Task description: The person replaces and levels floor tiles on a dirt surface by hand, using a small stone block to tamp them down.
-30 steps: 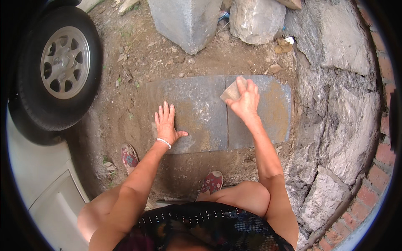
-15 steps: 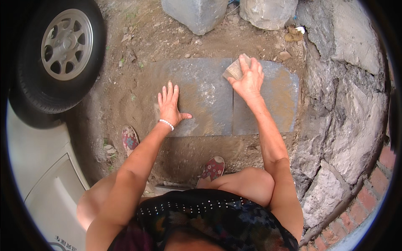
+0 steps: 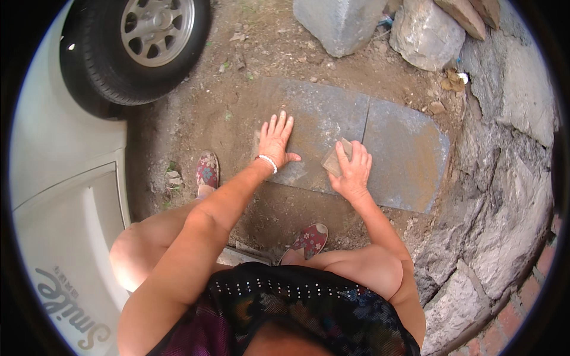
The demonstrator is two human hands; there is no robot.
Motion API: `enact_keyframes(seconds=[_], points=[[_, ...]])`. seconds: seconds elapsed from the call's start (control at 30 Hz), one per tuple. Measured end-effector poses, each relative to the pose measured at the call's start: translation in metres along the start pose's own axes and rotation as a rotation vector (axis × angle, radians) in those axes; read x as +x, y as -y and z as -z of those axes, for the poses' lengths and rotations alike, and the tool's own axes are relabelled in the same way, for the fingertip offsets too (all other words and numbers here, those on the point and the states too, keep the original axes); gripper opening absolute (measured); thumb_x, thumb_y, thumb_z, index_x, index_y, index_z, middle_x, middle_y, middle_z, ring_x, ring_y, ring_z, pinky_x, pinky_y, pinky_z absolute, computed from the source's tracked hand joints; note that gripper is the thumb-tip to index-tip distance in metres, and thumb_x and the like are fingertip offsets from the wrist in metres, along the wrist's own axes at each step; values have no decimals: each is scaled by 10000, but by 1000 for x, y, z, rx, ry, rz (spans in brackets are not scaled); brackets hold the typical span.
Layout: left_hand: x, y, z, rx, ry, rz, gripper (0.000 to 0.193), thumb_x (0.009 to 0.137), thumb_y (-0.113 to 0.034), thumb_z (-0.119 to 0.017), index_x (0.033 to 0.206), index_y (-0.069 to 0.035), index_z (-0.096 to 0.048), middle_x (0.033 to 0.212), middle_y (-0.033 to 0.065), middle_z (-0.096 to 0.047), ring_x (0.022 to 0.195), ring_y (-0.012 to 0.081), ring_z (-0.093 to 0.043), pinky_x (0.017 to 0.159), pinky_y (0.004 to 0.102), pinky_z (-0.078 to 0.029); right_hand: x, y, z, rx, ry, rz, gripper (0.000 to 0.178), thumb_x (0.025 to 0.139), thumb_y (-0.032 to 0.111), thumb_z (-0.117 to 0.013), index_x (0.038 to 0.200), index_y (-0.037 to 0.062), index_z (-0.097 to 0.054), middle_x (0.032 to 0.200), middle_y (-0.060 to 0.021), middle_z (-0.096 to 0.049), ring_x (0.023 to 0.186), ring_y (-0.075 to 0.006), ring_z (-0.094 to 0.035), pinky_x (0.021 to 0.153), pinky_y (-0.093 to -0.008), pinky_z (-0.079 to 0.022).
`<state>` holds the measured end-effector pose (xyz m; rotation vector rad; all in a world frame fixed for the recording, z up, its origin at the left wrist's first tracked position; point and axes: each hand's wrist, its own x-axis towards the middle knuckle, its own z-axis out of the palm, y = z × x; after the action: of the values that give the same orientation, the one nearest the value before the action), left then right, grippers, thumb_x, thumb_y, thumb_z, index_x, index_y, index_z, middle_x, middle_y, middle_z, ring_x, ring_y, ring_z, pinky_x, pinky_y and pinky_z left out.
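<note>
Two grey stone tiles lie side by side on the dirt, the left tile (image 3: 323, 110) and the right tile (image 3: 409, 151), with a thin seam between them. Both carry brown, dusty smears. My left hand (image 3: 275, 142) is flat and open near the left end of the left tile, fingers spread, a white beaded bracelet at the wrist. In my right hand (image 3: 354, 171) is a tan rectangular block (image 3: 335, 159), gripped from above and resting on the tiles by the near part of the seam. The block's underside is hidden.
A car wheel (image 3: 157, 29) and pale vehicle body (image 3: 71, 202) stand to my left. Beyond the tiles sit large rocks (image 3: 427, 35). A rough stone wall base (image 3: 504, 178) runs along the right, with bricks (image 3: 510, 326) below. My feet in floral shoes (image 3: 310, 240) are on the near side.
My right hand has drawn the block toward me along the seam, from the tiles' far edge to nearer their front. My left hand stays on the left tile. The view has turned.
</note>
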<state>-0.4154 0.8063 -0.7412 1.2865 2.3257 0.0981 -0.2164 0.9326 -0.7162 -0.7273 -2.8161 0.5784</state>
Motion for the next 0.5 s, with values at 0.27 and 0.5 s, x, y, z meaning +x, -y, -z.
enact_keyframes(seconds=[0.27,0.5], points=[[-85,52,42,292,806,-491,572,744,-301,-672,1225,-54,-483,1341,149,-408,1240,306,-391,975,395,-388,-17,10,5,59,184,147,848,527,218,-772,1294,120,-425,1244,-230,-342,1158,-381,-335,930,-502,-277],[-89,167,135,778,965,-104,496,767,-348,-658,1198,-130,-550,1129,67,-605,1119,267,-525,916,441,-415,-4,20,12,-41,394,165,878,587,283,-776,1337,94,-359,1282,-239,-306,1186,-396,-312,980,-484,-267]])
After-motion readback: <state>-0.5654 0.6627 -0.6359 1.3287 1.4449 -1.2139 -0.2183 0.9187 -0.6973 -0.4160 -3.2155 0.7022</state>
